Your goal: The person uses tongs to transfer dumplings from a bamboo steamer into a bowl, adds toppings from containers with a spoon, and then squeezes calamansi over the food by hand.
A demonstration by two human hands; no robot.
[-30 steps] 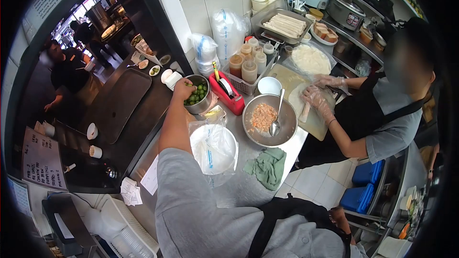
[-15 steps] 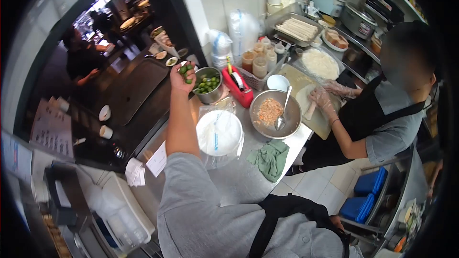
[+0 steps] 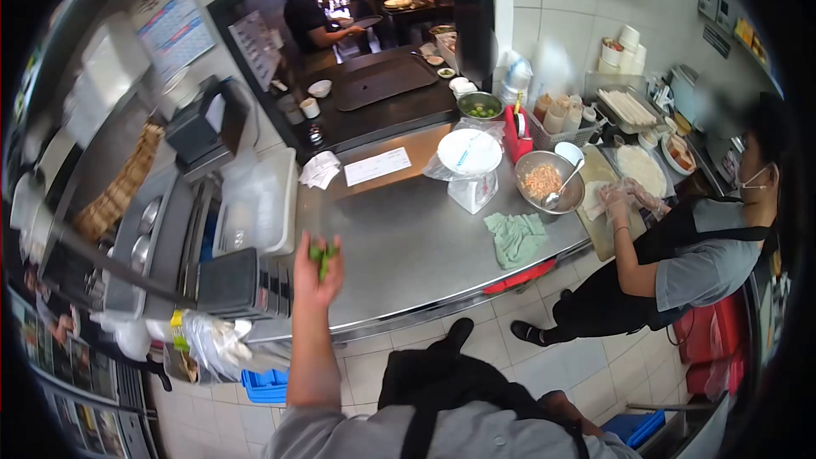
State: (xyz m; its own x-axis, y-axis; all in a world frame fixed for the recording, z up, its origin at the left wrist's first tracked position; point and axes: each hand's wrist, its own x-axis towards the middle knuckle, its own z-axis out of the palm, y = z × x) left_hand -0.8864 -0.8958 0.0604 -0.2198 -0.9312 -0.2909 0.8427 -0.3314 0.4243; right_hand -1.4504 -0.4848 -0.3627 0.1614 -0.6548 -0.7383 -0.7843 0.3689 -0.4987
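My left hand (image 3: 320, 276) is raised above the left part of the steel counter (image 3: 391, 246), fingers curled around a few small green limes (image 3: 323, 257). More of these limes lie in a metal bowl (image 3: 479, 105) at the back of the counter, well away from the hand. Down by my right hip, my right hand (image 3: 563, 408) shows only in part; its fingers are hidden.
A co-worker (image 3: 680, 246) in clear gloves handles a pale wrapper on a cutting board (image 3: 599, 229) at right. Nearby are a mixing bowl (image 3: 552, 172) of shredded filling, a green cloth (image 3: 516, 238) and a white round lid (image 3: 470, 151). Plastic bins (image 3: 255, 204) stand left.
My left hand has drawn back from beside the lime bowl to the near left of the counter, still holding limes. My view has swung left and I stand further from the counter.
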